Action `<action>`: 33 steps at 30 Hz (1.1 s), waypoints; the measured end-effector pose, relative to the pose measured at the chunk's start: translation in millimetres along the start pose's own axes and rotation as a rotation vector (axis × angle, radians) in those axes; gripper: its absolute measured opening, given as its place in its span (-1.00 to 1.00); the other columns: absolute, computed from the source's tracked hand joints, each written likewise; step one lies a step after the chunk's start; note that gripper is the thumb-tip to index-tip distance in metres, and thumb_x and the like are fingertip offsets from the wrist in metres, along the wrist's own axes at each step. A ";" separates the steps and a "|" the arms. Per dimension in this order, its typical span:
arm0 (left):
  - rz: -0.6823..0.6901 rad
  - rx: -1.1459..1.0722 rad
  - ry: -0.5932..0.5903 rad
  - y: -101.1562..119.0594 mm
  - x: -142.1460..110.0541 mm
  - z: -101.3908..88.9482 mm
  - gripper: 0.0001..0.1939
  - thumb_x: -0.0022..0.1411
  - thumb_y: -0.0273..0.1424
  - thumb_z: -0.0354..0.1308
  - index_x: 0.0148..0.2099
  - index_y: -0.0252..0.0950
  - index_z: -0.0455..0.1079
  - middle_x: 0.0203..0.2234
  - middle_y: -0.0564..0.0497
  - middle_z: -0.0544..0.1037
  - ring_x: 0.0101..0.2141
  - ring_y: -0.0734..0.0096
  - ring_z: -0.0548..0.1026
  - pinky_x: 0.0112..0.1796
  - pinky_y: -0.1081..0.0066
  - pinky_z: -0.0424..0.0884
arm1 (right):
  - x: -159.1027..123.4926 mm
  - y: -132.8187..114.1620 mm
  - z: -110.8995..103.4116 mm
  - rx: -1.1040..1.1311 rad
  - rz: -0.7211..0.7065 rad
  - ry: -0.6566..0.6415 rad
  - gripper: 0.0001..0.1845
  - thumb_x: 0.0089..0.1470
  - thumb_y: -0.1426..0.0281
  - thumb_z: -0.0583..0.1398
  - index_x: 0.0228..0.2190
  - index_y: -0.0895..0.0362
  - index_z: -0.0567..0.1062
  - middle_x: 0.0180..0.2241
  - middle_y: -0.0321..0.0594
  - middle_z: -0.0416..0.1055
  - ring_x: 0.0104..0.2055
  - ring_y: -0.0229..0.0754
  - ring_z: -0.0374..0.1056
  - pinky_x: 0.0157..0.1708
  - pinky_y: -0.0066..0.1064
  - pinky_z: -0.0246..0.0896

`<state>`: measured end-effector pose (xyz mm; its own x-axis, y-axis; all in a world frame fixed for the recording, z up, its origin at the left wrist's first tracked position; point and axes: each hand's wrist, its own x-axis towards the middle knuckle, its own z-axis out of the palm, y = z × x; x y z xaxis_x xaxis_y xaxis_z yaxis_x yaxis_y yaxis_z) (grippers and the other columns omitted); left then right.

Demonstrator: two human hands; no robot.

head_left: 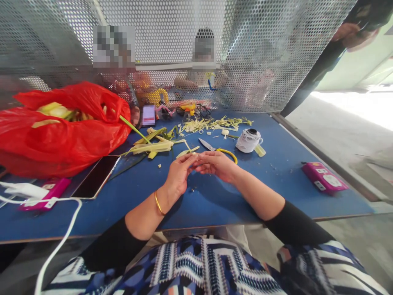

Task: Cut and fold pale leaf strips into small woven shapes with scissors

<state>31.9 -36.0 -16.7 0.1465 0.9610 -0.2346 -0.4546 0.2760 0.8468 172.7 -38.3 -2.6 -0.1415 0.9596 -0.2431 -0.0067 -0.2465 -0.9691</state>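
Clock is centred on the joined hands, 12 = straight away from the wearer. Left hand (178, 172): thumb and finger pinched on a thin pale yellow-green plant strip (187, 146), which sticks out past the fingertips toward 11. Right hand (219, 164): fingers curled, tips meeting the left's; can't tell if it grips anything, contact point hidden. Both over the blue flat tabletop (276, 180).

Scissors with steel blades and yellow loop handles (207, 145) at 1–2, just beside right hand, handle partly behind it. White cloth-like wrapped round container with dark top (247, 141) at 2. Heap of pale green shredded trimmings (196, 126) at 12–1. Long pale green leaf strips (156, 146) at 10, near left hand. Red plastic bag (101, 145) at 9–10, open, pale green stalks (55, 110) inside. Black-screened phone (95, 178) at 9. Magenta rectangular box (324, 178) at 3, well apart.
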 end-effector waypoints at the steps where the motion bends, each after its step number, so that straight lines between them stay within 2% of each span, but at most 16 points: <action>1: -0.011 -0.005 0.002 0.1 0.2 -0.3 -0.77 -0.17 -0.40 0.48 -0.43 -0.31 0.53 -0.48 0.08 0.57 -0.42 0.54 0.49 -0.33 0.52 0.40 | -0.3 -5.0 -8.4 -0.236 -0.047 0.015 -0.86 0.17 0.41 0.16 -0.32 0.18 0.53 -0.31 -0.13 0.58 -0.36 -0.24 0.50 -0.28 -0.38 0.40; 3: -0.045 -0.009 0.004 0.1 0.0 -0.5 -0.80 -0.14 -0.43 0.46 -0.42 -0.31 0.51 -0.50 0.08 0.56 -0.42 0.55 0.49 -0.33 0.52 0.39 | -0.8 -14.9 -29.0 -0.878 -0.198 0.184 -0.79 0.15 0.48 0.15 -0.21 0.16 0.57 -0.16 -0.06 0.56 -0.18 -0.14 0.50 -0.15 -0.32 0.37; 4: -0.066 -0.010 0.001 0.1 -0.4 -0.3 -0.81 -0.12 -0.44 0.45 -0.42 -0.32 0.51 -0.49 0.07 0.57 -0.42 0.55 0.49 -0.33 0.52 0.39 | -0.9 -18.8 -39.9 -1.213 -0.209 0.287 -0.73 0.17 0.51 0.11 -0.16 0.17 0.58 -0.07 0.03 0.52 -0.10 -0.05 0.48 -0.11 -0.26 0.35; 5: -0.088 -0.010 -0.005 0.1 -1.0 0.1 -0.82 -0.10 -0.45 0.44 -0.42 -0.32 0.50 -0.48 0.05 0.58 -0.41 0.54 0.50 -0.32 0.51 0.40 | -0.8 -21.5 -50.0 -1.509 -0.136 0.344 -0.68 0.16 0.56 0.07 -0.16 0.23 0.59 -0.04 0.15 0.49 -0.08 0.03 0.48 -0.12 -0.21 0.34; 6: -0.110 -0.012 -0.012 0.3 -1.7 0.5 -0.82 -0.08 -0.45 0.43 -0.42 -0.32 0.49 -0.46 0.03 0.59 -0.40 0.52 0.51 -0.30 0.50 0.41 | -0.5 -22.8 -58.8 -1.709 -0.049 0.326 -0.63 0.14 0.61 0.04 -0.15 0.27 0.59 -0.05 0.23 0.47 -0.10 0.07 0.49 -0.16 -0.19 0.35; 8: -0.152 -0.019 -0.023 0.8 -3.4 1.4 -0.83 -0.06 -0.46 0.42 -0.42 -0.32 0.47 -0.43 0.00 0.62 -0.39 0.50 0.53 -0.28 0.48 0.42 | 0.9 -21.5 -70.4 -1.814 0.020 0.312 -0.62 0.09 0.66 0.02 -0.19 0.33 0.60 -0.12 0.32 0.48 -0.15 0.14 0.50 -0.22 -0.15 0.35; 13: -0.241 -0.036 -0.034 2.1 -6.2 2.7 -0.84 -0.03 -0.49 0.41 -0.43 -0.32 0.46 -0.44 -0.01 0.62 -0.45 0.53 0.52 -0.36 0.51 0.42 | 6.6 -11.3 -73.7 -1.819 0.044 0.297 -0.60 0.11 0.66 -0.04 -0.19 0.36 0.55 -0.11 0.29 0.48 -0.16 0.14 0.50 -0.26 -0.19 0.33; 17: -0.310 -0.060 -0.022 1.5 -5.1 2.5 -0.87 0.05 -0.53 0.36 -0.44 -0.32 0.45 -0.49 0.01 0.61 -0.51 0.56 0.50 -0.45 0.55 0.39 | 10.1 -13.1 -75.0 -1.745 0.052 0.390 -0.60 0.19 0.61 -0.07 -0.02 0.31 0.41 -0.19 0.17 0.53 -0.20 0.06 0.50 -0.30 -0.27 0.27; 22: -0.329 -0.058 -0.035 -1.3 -1.5 0.2 -0.84 0.01 -0.50 0.40 -0.45 -0.32 0.45 -0.49 0.02 0.60 -0.53 0.56 0.50 -0.47 0.56 0.40 | 13.1 -16.9 -78.4 -1.612 0.039 0.510 -0.69 0.26 0.49 -0.06 -0.05 0.21 0.37 -0.23 0.01 0.55 -0.21 -0.04 0.48 -0.33 -0.39 0.19; 25: -0.330 -0.051 -0.021 -2.1 -0.1 -0.9 -0.83 0.01 -0.50 0.41 -0.45 -0.32 0.45 -0.49 0.03 0.59 -0.54 0.57 0.49 -0.48 0.56 0.40 | 10.8 -16.8 -82.3 -1.420 -0.076 0.563 -0.73 0.23 0.47 -0.05 -0.13 0.14 0.39 -0.26 -0.10 0.56 -0.27 -0.11 0.46 -0.31 -0.40 0.19; 27: -0.335 -0.053 -0.011 -1.7 0.0 -0.7 -0.85 0.04 -0.50 0.39 -0.44 -0.31 0.45 -0.48 0.03 0.59 -0.54 0.58 0.49 -0.48 0.56 0.40 | 6.5 -18.2 -86.2 -1.215 -0.178 0.606 -0.75 0.21 0.46 -0.04 -0.20 0.13 0.41 -0.36 -0.17 0.55 -0.36 -0.15 0.42 -0.31 -0.40 0.20; 29: -0.341 -0.058 -0.009 -0.9 -0.5 0.1 -0.87 0.08 -0.51 0.35 -0.44 -0.32 0.45 -0.48 0.02 0.60 -0.54 0.58 0.49 -0.49 0.56 0.39 | 0.6 -20.8 -88.2 -1.111 -0.227 0.639 -0.78 0.19 0.42 -0.01 -0.27 0.13 0.43 -0.44 -0.21 0.52 -0.41 -0.17 0.39 -0.32 -0.41 0.19; 31: -0.342 -0.055 -0.015 0.0 -1.3 1.2 -0.87 0.09 -0.52 0.35 -0.44 -0.32 0.44 -0.48 0.02 0.60 -0.54 0.58 0.49 -0.49 0.56 0.39 | -6.4 -22.0 -85.4 -1.170 -0.227 0.638 -0.80 0.20 0.39 0.03 -0.29 0.13 0.45 -0.43 -0.20 0.52 -0.37 -0.16 0.39 -0.33 -0.42 0.16; 33: -0.333 -0.042 -0.026 0.5 -2.1 2.1 -0.86 0.06 -0.52 0.36 -0.45 -0.32 0.44 -0.48 0.02 0.59 -0.54 0.58 0.49 -0.50 0.56 0.40 | -13.9 -19.2 -76.7 -1.322 -0.193 0.599 -0.79 0.21 0.38 0.04 -0.26 0.13 0.47 -0.36 -0.16 0.54 -0.31 -0.14 0.40 -0.35 -0.42 0.11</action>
<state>33.2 -37.9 -14.7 0.3148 0.8174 -0.4825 -0.4142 0.5756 0.7050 250.7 -36.6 16.3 0.1824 0.9556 0.2315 0.9629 -0.1259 -0.2387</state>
